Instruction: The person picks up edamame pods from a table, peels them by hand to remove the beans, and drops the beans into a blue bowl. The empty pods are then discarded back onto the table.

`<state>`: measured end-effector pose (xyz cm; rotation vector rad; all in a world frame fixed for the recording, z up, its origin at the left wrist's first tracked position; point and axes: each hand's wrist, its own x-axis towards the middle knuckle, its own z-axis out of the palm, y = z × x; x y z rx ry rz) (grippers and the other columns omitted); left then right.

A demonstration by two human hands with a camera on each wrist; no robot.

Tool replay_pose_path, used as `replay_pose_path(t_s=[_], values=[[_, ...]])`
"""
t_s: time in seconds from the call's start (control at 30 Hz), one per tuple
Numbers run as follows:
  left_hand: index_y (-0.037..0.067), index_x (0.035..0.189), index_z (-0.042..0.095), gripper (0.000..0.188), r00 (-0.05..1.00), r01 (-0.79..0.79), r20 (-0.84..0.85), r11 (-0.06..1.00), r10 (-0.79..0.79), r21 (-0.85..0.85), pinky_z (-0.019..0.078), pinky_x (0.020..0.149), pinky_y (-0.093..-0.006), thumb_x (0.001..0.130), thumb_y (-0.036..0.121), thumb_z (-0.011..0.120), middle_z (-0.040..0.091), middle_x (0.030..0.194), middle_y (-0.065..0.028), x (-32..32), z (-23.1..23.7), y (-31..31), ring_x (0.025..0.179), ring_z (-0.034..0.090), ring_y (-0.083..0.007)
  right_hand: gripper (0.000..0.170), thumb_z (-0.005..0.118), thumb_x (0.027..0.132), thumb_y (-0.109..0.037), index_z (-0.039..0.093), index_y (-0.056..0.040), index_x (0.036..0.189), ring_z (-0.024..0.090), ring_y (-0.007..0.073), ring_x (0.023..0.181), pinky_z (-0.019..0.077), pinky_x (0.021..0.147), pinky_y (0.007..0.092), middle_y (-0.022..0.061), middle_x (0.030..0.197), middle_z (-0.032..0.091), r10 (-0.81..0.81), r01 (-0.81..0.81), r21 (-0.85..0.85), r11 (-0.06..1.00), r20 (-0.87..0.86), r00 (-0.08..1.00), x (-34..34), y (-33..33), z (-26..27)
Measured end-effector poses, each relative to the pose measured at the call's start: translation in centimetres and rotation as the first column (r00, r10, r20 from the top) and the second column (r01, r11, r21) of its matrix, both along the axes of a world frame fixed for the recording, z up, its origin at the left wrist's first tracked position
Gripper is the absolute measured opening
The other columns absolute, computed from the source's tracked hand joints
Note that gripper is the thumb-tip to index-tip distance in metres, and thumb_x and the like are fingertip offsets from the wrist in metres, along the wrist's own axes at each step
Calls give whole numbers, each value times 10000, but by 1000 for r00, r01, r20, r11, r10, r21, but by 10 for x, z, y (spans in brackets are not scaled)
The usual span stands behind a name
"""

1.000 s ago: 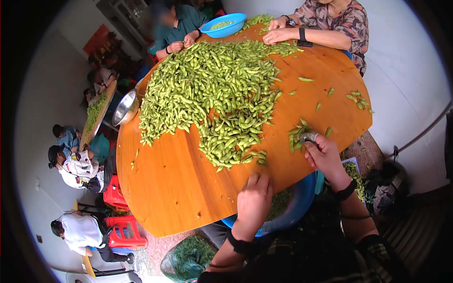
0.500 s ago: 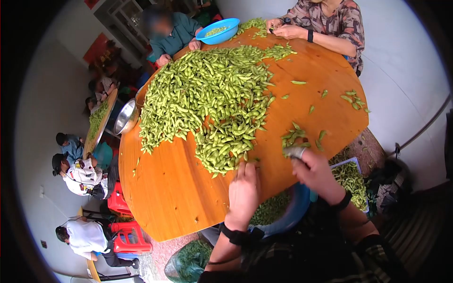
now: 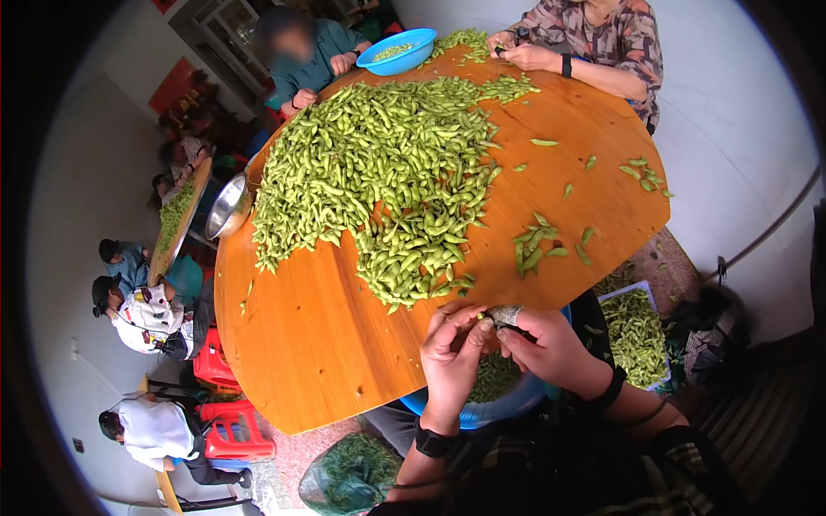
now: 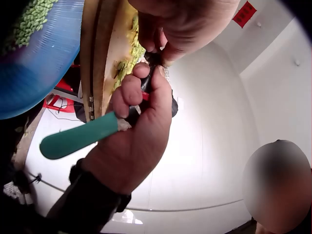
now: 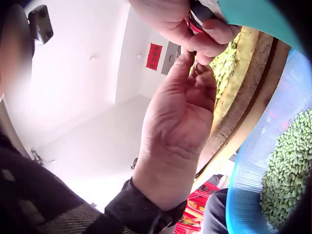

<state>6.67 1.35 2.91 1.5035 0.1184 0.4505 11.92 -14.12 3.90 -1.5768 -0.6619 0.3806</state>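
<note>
Over the blue basin (image 3: 469, 420) at the table's front edge, my two hands meet fingertip to fingertip. Between thumb and fingers my left hand (image 3: 449, 357) pinches a green bean pod (image 3: 481, 316), of which just a small bit shows. My right hand (image 3: 552, 351) comes against it from the right, with a grey cover (image 3: 506, 316) on a finger. That hand also grips a tool by its green handle (image 4: 80, 137), which sticks out below the palm in the left wrist view; the tool's other end is hidden. Shelled beans (image 5: 287, 170) lie in the basin below.
A big heap of bean pods (image 3: 379, 163) covers much of the wooden table (image 3: 301, 353). A few pods (image 3: 533, 245) lie apart at right. A metal bowl (image 3: 229, 206) is at the left edge, a blue bowl (image 3: 420, 43) at the far side. Two people sit opposite.
My left hand has come from the heap's near edge back toward the table's front edge with a pod. My right hand has left the small group of pods and moved left to meet it.
</note>
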Motion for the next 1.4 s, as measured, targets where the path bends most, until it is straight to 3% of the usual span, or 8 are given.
replay_pose_path(t_s=[0.2, 0.33, 0.67, 1.03, 1.17, 1.27, 1.33, 1.4], values=[[-2, 1109, 667, 247, 990, -87, -37, 803, 134, 589, 541, 665, -295, 862, -4, 670, 665, 932, -132, -13, 15, 7, 782, 681, -191, 207, 547, 952, -97, 585, 10, 779, 521, 57, 465, 394, 430, 232, 8, 577, 561, -18, 22, 14, 1000, -231, 973, -7, 3, 11], [31, 1142, 661, 311, 993, -65, -27, 709, 117, 703, 539, 666, -346, 832, 0, 669, 650, 902, -164, -19, 12, 1, 767, 661, -308, 203, 548, 950, -94, 585, 15, 783, 537, 65, 477, 400, 433, 238, 16, 592, 567, -10, 4, -24, 1000, -233, 972, -6, 2, 8], [2, 1093, 681, 294, 990, -116, 32, 658, 137, 744, 517, 615, -319, 802, -41, 677, 620, 767, -149, -19, 9, -1, 651, 631, -265, 148, 544, 943, -77, 587, 8, 829, 544, 73, 498, 414, 452, 241, 25, 655, 592, 37, -48, -41, 998, -239, 970, -12, 0, 14], [-4, 1055, 678, 254, 990, -117, 15, 774, 138, 623, 509, 606, -288, 804, -34, 697, 635, 763, -112, -23, -1, 3, 650, 639, -169, 121, 580, 930, -93, 594, 5, 861, 536, 60, 545, 417, 488, 236, 25, 648, 593, -16, 17, 3, 1000, -154, 988, -12, 9, -2], [0, 1062, 656, 245, 995, -55, -34, 827, 89, 560, 522, 623, -318, 819, -19, 684, 630, 790, -137, -24, -4, 7, 692, 664, -238, 111, 576, 936, -91, 592, 3, 879, 522, 55, 552, 406, 493, 226, 7, 652, 581, 6, -2, 15, 1000, -330, 944, -12, 11, -8], [-22, 1007, 659, 155, 998, -50, -12, 887, 63, 460, 542, 655, -257, 853, -42, 671, 673, 827, -91, -24, -9, 7, 718, 677, -139, 94, 571, 941, -91, 592, -9, 899, 497, 46, 537, 384, 472, 227, -1, 656, 569, 59, -38, 58, 998, -441, 896, -8, 8, -7], [-15, 1063, 656, 159, 997, 65, -54, 996, -62, 63, 575, 682, -271, 911, -29, 611, 670, 861, -75, -24, -17, 8, 738, 680, -146, 85, 569, 943, -91, 592, -16, 909, 485, 41, 529, 370, 458, 227, -3, 659, 563, 103, -68, 87, 994, -518, 849, -4, 5, -1], [-19, 1069, 658, 159, 989, 119, -80, 993, -120, -19, 584, 694, -271, 922, -29, 598, 668, 883, -71, -26, -15, 15, 746, 681, -145, 85, 573, 947, -107, 592, -26, 929, 470, 37, 510, 344, 430, 223, -2, 676, 563, 179, -110, 145, 983, -641, 747, 0, 2, 10]])
